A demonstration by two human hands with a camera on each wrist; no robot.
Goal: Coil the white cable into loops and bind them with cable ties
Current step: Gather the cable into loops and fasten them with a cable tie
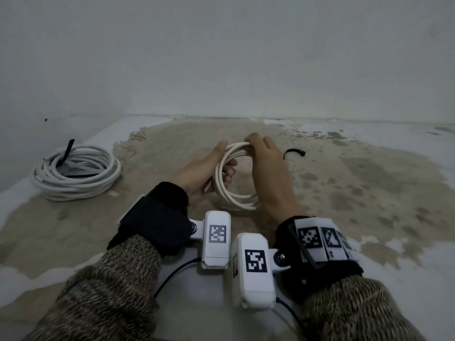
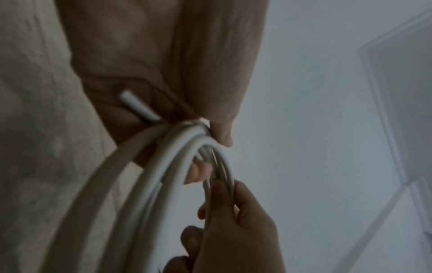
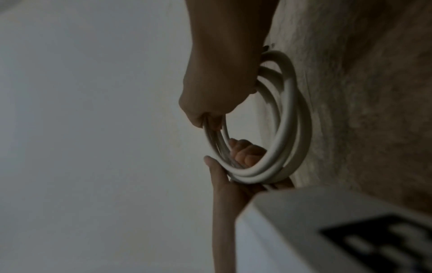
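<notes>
White round cable (image 1: 234, 190), coiled in loops, is gripped by curled fingers (image 1: 227, 172) of the left hand (image 1: 199, 173). Right hand (image 1: 268, 168) pinches its top; a black curved cable tie (image 1: 294, 152) lies right of it.

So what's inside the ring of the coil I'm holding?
Inside the coil, left hand fingers curl through the ring; floor shows behind. The right hand covers the coil's top, hiding the strands there.

My left hand (image 1: 197, 172) grips the cable (image 1: 236, 198) from the side, fingers curled through; my right hand (image 1: 267, 163) clamps over the top.
</notes>
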